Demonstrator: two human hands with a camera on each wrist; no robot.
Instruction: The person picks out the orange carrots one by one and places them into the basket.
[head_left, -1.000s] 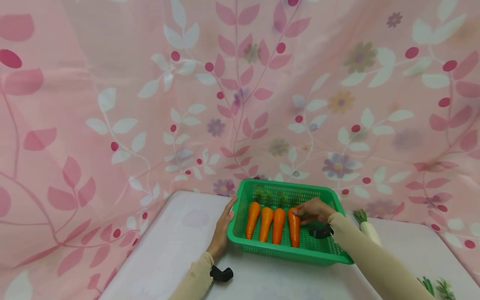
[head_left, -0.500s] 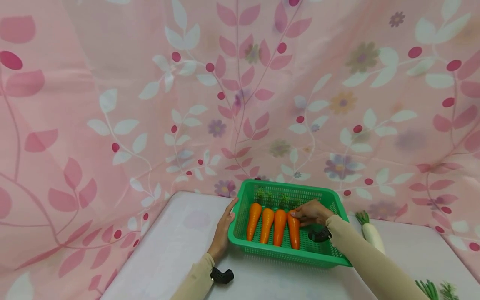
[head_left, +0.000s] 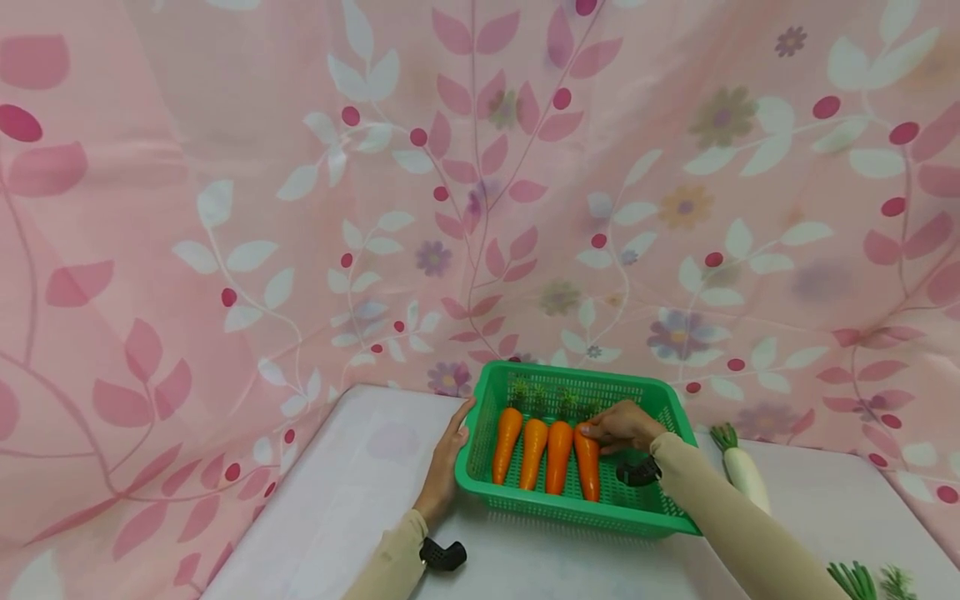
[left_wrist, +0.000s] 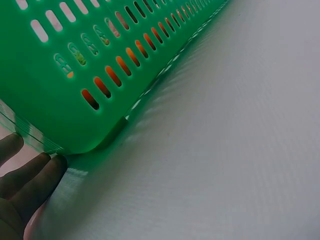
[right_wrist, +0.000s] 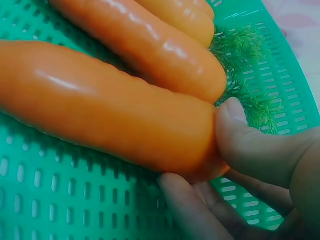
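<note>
A green perforated plastic basket [head_left: 570,505] stands on the white-covered table, with several orange carrots lying side by side in its left and middle part. My right hand [head_left: 627,423] pinches the thick, leafy end of the rightmost carrot [head_left: 588,468]. In the right wrist view the thumb [right_wrist: 234,112] presses the top of that carrot and the fingers lie under its near side. My left hand [head_left: 444,460] rests along the basket's left side, fingers extended. The left wrist view has its fingertips at the basket's lower corner.
A white radish [head_left: 746,473] with green stalks lies right of the basket, partly behind the right sleeve. More green leaf tops [head_left: 855,578] show at the bottom right edge. A pink floral curtain [head_left: 480,208] hangs behind the table.
The right hand has shifted the rightmost carrot slightly left, so its top end is now close beside its neighbour. The left hand stays at the basket's side.
</note>
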